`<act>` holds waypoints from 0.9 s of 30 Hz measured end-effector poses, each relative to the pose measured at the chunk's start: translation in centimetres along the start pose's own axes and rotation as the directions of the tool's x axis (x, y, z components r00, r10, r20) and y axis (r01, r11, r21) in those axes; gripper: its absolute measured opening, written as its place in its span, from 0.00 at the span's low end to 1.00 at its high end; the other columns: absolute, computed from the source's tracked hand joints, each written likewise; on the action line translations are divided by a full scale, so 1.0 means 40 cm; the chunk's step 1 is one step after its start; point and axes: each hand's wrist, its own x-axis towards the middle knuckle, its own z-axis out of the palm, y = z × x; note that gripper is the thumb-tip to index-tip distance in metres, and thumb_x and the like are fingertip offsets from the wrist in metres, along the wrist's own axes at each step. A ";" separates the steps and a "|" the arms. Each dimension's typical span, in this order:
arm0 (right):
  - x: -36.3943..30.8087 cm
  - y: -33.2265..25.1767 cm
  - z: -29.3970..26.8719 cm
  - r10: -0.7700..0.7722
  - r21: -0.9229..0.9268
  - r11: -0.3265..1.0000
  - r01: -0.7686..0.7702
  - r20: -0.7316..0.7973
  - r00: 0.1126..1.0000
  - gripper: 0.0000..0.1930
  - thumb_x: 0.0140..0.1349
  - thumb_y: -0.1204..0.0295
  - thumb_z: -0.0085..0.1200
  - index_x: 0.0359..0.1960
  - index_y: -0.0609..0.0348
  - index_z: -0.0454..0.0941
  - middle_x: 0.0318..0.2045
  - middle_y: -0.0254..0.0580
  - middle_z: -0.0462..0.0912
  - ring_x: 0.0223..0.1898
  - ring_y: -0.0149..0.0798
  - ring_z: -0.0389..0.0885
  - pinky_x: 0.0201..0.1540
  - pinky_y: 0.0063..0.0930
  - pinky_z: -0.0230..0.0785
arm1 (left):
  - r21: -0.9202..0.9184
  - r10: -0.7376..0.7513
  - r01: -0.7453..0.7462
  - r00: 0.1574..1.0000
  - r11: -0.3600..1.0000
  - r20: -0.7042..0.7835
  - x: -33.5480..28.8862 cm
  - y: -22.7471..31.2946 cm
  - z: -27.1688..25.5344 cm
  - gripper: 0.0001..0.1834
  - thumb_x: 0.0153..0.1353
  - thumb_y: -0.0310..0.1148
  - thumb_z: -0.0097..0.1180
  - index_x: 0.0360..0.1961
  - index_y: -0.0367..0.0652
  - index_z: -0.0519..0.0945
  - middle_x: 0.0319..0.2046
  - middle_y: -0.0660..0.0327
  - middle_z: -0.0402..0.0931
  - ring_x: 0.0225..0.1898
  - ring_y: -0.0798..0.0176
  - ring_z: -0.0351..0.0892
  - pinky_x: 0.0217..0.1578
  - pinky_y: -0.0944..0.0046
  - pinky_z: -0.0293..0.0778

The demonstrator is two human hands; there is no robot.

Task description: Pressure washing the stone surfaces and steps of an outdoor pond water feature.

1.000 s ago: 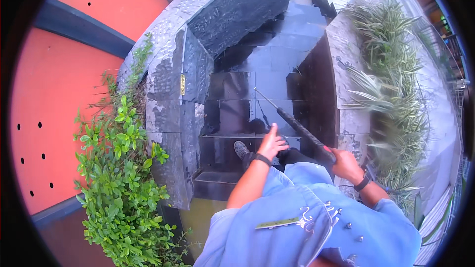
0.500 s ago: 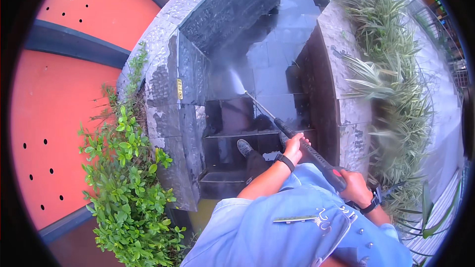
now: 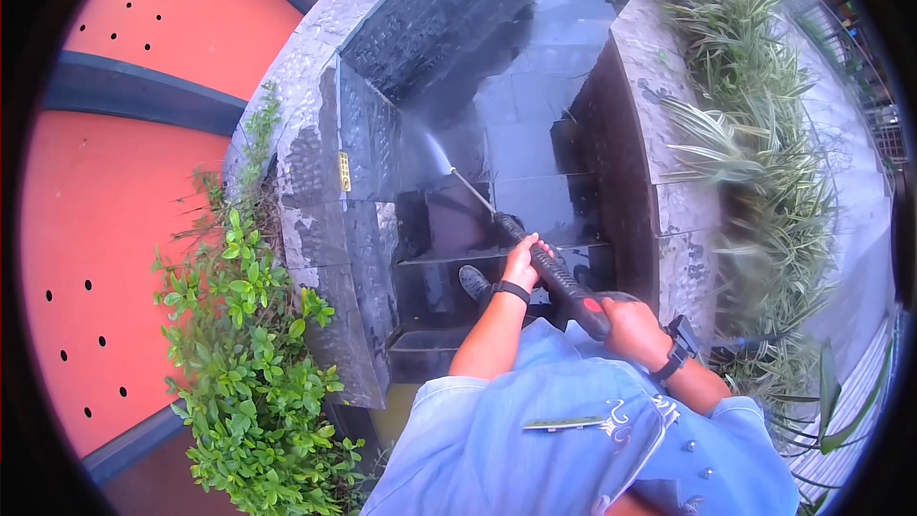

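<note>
Spray lance [image 3: 559, 280]: we aim forward-left, likely keeping water jet [image 3: 437, 153] off our shoe [image 3: 471, 282].
Left hand [image 3: 522, 264]: fingers wrapping barrel [image 3: 570, 293], presumably steering.
Right hand [image 3: 637, 333]: fingers gripping rear handle [image 3: 594, 323], probably bracing.

Dark stone steps [image 3: 540, 199] lie between the curved grey stone wall [image 3: 308, 148] at left and the grey stone wall [image 3: 680, 215] at right. The long black spray wand [image 3: 564, 284] is above them. Outside the left wall is a leafy green bush [image 3: 250, 354]; outside the right, green-white long-leaved plants [image 3: 778, 191].
</note>
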 end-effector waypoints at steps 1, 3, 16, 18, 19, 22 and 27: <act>0.008 -0.003 -0.004 0.015 -0.012 1.000 -0.015 -0.004 1.000 0.09 0.46 0.74 0.55 0.30 0.63 0.73 0.24 0.56 0.79 0.30 0.57 0.80 0.35 0.47 0.71 | 0.009 0.009 -0.009 1.000 1.000 0.015 0.003 0.001 0.006 0.08 0.58 0.29 0.59 0.30 0.42 0.71 0.22 0.58 0.71 0.25 0.57 0.74 0.29 0.52 0.76; 0.022 -0.004 -0.002 0.013 -0.009 1.000 -0.012 0.022 1.000 0.09 0.46 0.74 0.56 0.30 0.63 0.73 0.24 0.56 0.79 0.30 0.57 0.80 0.35 0.47 0.71 | 0.023 0.033 -0.034 0.999 0.999 0.011 0.006 0.007 0.005 0.08 0.58 0.30 0.59 0.31 0.42 0.71 0.23 0.59 0.72 0.25 0.58 0.74 0.29 0.52 0.77; 0.088 -0.073 0.075 -0.029 0.002 1.000 0.029 0.013 0.999 0.08 0.47 0.75 0.55 0.30 0.63 0.74 0.21 0.56 0.79 0.26 0.55 0.81 0.32 0.47 0.72 | 0.044 0.066 -0.065 0.997 0.997 -0.039 -0.041 0.121 -0.040 0.10 0.60 0.32 0.58 0.36 0.41 0.70 0.24 0.59 0.74 0.23 0.60 0.75 0.27 0.57 0.78; 0.075 -0.090 0.065 -0.025 0.014 1.000 0.025 0.006 1.000 0.08 0.46 0.75 0.55 0.30 0.63 0.74 0.22 0.55 0.79 0.26 0.55 0.81 0.32 0.46 0.72 | 0.188 0.166 -0.142 0.979 0.972 -0.119 -0.045 0.120 -0.055 0.10 0.62 0.35 0.56 0.37 0.41 0.70 0.24 0.57 0.75 0.22 0.60 0.75 0.25 0.59 0.78; 0.064 -0.096 0.057 -0.048 0.029 0.998 0.048 0.007 0.999 0.08 0.46 0.75 0.55 0.30 0.63 0.74 0.22 0.55 0.80 0.26 0.55 0.81 0.32 0.46 0.73 | 0.164 0.136 -0.109 0.978 0.980 -0.160 -0.038 0.122 -0.065 0.11 0.63 0.37 0.54 0.37 0.41 0.70 0.24 0.56 0.76 0.22 0.59 0.76 0.24 0.59 0.78; 0.005 -0.104 0.024 0.036 0.008 0.999 -0.036 -0.009 0.999 0.08 0.46 0.74 0.55 0.29 0.64 0.74 0.22 0.55 0.80 0.26 0.54 0.81 0.31 0.45 0.73 | 0.211 0.011 0.017 0.992 0.977 -0.129 -0.028 0.045 -0.035 0.11 0.63 0.36 0.54 0.36 0.40 0.70 0.23 0.56 0.75 0.22 0.59 0.76 0.25 0.58 0.79; -0.128 -0.151 0.007 0.270 -0.226 0.927 -0.298 -0.149 0.951 0.05 0.47 0.76 0.52 0.26 0.63 0.73 0.21 0.54 0.80 0.23 0.52 0.81 0.27 0.43 0.73 | 0.410 -0.315 0.268 0.948 0.872 0.050 -0.008 -0.159 0.091 0.13 0.63 0.38 0.54 0.38 0.40 0.69 0.24 0.52 0.75 0.24 0.53 0.76 0.28 0.53 0.78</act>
